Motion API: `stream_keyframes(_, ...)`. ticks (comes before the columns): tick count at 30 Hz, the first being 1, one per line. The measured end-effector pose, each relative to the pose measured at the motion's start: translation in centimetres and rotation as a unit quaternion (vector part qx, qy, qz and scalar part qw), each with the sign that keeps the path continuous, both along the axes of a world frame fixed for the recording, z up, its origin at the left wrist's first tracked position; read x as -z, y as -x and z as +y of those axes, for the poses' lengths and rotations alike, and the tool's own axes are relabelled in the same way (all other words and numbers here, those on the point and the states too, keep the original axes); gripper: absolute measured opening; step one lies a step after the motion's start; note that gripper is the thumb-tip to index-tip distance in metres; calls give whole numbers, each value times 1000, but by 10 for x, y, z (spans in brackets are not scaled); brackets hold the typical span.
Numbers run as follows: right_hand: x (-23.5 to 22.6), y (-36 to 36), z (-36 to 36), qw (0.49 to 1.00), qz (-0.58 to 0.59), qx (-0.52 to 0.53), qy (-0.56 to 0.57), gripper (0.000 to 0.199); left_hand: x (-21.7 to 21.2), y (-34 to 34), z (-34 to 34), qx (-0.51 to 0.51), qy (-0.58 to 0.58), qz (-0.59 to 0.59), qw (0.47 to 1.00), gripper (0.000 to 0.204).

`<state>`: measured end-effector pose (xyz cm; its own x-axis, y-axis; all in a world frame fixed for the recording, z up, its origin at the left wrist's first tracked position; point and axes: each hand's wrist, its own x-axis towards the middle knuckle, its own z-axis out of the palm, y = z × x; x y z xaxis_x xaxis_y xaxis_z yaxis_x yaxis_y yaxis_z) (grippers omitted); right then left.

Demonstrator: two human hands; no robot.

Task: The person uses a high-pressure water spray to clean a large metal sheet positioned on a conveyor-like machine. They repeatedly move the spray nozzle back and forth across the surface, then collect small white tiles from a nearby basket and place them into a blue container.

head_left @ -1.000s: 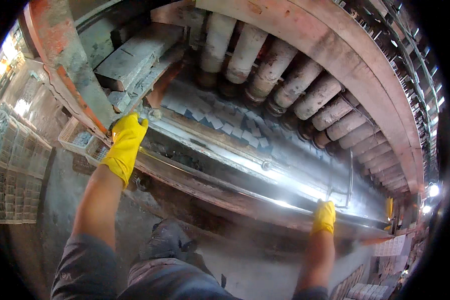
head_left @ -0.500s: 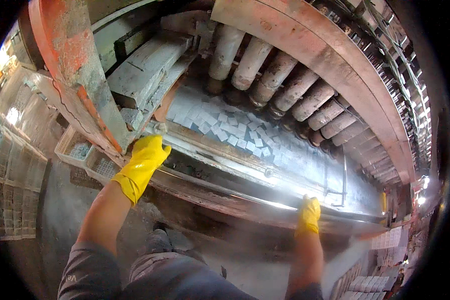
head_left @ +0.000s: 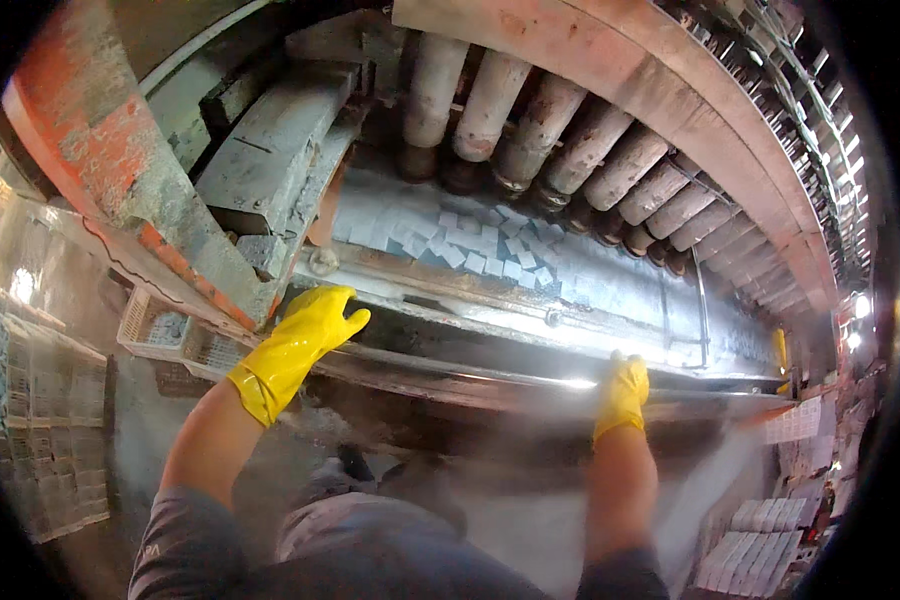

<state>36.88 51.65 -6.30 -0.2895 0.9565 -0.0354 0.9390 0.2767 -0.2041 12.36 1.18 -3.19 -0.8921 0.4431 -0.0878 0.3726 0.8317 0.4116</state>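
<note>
My left hand (head_left: pixel 308 338), in a yellow rubber glove, reaches over the left end of a long shiny metal rail (head_left: pixel 450 368). Its thumb stands apart from the fingers, and I see nothing held in it. Farther right along the same rail, my right hand (head_left: pixel 623 392), also gloved in yellow, has its fingers curled over the bar; their undersides are hidden. Beyond the rail, many small grey square tiles (head_left: pixel 487 240) lie scattered and overlapping on a wet, pale machine bed (head_left: pixel 625 300).
A row of thick cylinders (head_left: pixel 545 130) stands over the bed beneath a curved rusty beam (head_left: pixel 670 75). An orange-painted post (head_left: pixel 120 150) rises on the left. White plastic baskets (head_left: pixel 155 325) sit below it. Stacked pale pieces (head_left: pixel 755 545) lie at lower right. Mist hangs near the rail.
My view has shifted, so the post sits farther left in it. The left hand has come slightly nearer and right along the rail, its thumb more apart. The right hand stays at the rail.
</note>
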Motion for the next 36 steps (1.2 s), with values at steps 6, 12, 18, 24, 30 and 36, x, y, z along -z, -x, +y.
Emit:
stream_keyframes(6, -19, 22, 10, 1000, -14, 16, -3, 69, -1, 26, 4, 40, -56, 31, 997, 57)
stream_keyframes(12, -25, 36, 24, 1000, 15, 21, 7, 74, 23, 75, 5, 7, 57, 83, 995, 66)
stream_keyframes(18, -29, 44, 38, 999, 18, 0, -28, 82, 21, 87, 17, -20, 116, -12, 993, 80)
stream_keyframes(24, -11, 41, 64, 998, 36, -31, -34, 84, 26, 85, 20, -24, 105, 13, 994, 75)
stream_keyframes(30, -23, 51, 58, 999, 46, -26, 6, 82, 10, 77, 31, -28, 135, 6, 990, 75)
stream_keyframes(36, -25, 47, 62, 997, 37, -60, -22, 78, 19, 89, 35, -11, 90, -36, 995, 72)
